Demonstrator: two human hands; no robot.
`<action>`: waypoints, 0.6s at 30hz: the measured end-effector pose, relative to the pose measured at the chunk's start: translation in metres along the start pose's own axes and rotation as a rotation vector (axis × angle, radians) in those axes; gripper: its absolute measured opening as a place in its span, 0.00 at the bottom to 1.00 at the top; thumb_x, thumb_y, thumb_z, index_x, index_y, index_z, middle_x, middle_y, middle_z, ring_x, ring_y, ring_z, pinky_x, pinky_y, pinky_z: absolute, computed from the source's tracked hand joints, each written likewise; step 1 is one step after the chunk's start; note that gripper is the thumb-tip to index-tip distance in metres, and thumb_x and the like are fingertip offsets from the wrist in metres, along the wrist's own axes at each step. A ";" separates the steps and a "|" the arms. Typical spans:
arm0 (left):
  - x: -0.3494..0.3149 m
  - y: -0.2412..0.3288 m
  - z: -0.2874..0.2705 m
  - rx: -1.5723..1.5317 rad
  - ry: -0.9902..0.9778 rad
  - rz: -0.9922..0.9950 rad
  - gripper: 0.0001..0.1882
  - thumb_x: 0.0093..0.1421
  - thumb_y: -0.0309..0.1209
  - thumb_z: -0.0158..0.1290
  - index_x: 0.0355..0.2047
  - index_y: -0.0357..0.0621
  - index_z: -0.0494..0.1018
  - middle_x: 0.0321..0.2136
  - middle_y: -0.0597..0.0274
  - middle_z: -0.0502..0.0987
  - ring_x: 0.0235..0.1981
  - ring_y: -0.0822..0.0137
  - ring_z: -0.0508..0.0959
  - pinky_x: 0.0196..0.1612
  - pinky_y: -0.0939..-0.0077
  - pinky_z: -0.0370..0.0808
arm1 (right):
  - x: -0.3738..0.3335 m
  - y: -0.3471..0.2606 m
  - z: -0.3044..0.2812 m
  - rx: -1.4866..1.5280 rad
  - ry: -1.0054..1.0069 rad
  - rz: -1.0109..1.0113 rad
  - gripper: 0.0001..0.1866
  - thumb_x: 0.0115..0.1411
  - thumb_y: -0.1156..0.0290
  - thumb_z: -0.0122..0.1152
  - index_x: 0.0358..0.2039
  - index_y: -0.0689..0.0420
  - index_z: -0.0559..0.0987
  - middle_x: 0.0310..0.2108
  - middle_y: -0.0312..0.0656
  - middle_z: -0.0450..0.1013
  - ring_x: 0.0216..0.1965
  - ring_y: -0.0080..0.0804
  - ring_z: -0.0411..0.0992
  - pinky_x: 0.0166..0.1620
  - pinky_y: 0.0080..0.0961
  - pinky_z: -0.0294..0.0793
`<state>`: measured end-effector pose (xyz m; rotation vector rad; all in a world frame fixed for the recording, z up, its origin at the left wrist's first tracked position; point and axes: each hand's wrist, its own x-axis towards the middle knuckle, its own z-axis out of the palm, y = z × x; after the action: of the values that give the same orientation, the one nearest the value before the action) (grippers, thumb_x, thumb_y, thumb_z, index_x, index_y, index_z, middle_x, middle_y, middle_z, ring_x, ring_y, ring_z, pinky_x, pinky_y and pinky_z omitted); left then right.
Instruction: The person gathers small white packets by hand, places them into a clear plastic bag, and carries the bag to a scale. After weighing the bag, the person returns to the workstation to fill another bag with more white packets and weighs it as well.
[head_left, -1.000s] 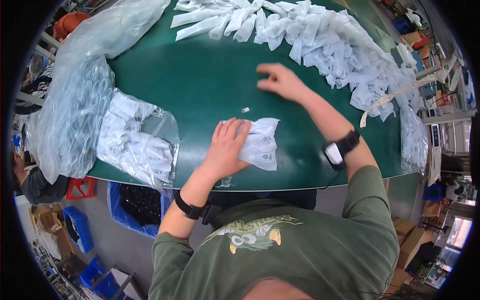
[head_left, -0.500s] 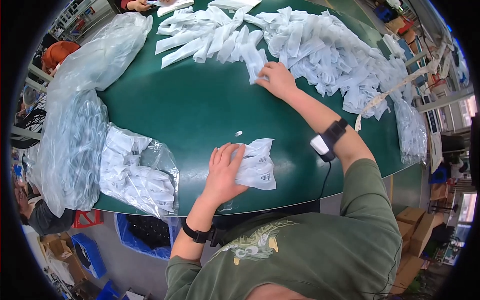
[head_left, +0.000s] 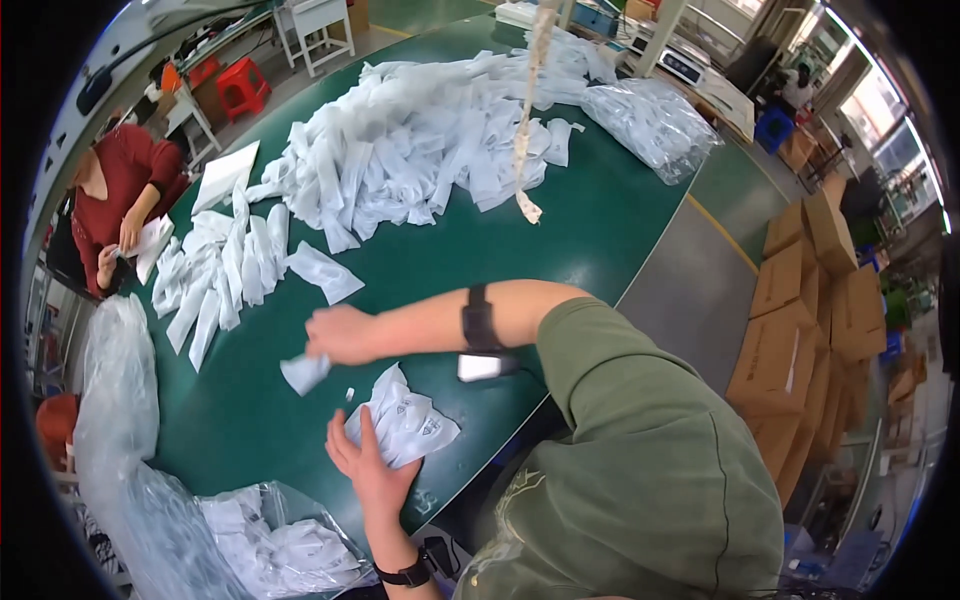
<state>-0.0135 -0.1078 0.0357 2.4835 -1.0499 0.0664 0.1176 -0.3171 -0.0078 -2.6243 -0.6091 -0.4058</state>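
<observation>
My right hand point(head_left: 340, 335) is smeared by motion, its fingers closed on a small white pouch point(head_left: 303, 374) that hangs below them over the green table. On the near side, my left hand point(head_left: 378, 475) lies with fingers spread against a small stack of printed white pouches point(head_left: 405, 418). Its thumb touches the stack's left edge. Between the two hands sits a tiny white piece point(head_left: 350, 394). A single loose pouch point(head_left: 325, 273) rests beyond my right hand, apart from the spread pile of white pouches point(head_left: 228, 255).
A large heap of white pouches point(head_left: 400, 140) covers the table's far side. Filled clear bags lie at the left point(head_left: 115, 380), near left point(head_left: 285, 545) and far right point(head_left: 655, 125). A strip point(head_left: 525, 150) hangs over the heap. Someone in red point(head_left: 120, 195) works at the left.
My view has turned to the right. My right hand has drawn a pouch away from the far pile toward my left hand, which stays beside the stack with its fingers spread wider.
</observation>
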 end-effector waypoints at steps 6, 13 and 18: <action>0.006 -0.003 -0.002 0.099 -0.030 -0.030 0.51 0.30 0.38 0.72 0.59 0.48 0.66 0.65 0.38 0.53 0.66 0.37 0.54 0.65 0.39 0.52 | -0.071 -0.039 -0.009 0.268 -0.208 0.000 0.19 0.49 0.69 0.61 0.44 0.49 0.83 0.39 0.46 0.78 0.42 0.46 0.76 0.46 0.41 0.76; 0.021 -0.019 0.006 -0.232 -0.071 0.025 0.51 0.29 0.39 0.73 0.58 0.51 0.66 0.66 0.43 0.54 0.67 0.39 0.53 0.67 0.42 0.50 | -0.079 -0.015 -0.060 0.479 -0.376 0.149 0.19 0.62 0.64 0.58 0.52 0.56 0.78 0.52 0.44 0.74 0.55 0.41 0.70 0.59 0.37 0.66; 0.007 -0.025 0.013 -0.236 -0.034 -0.037 0.50 0.31 0.40 0.72 0.58 0.52 0.65 0.65 0.43 0.53 0.68 0.40 0.52 0.67 0.40 0.47 | -0.093 -0.032 -0.040 0.531 -0.326 0.040 0.29 0.60 0.58 0.61 0.58 0.59 0.71 0.59 0.48 0.67 0.61 0.47 0.62 0.61 0.40 0.62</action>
<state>0.0065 -0.1024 0.0161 2.2962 -0.9651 -0.1060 0.0146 -0.3420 0.0038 -2.1905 -0.6562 0.1851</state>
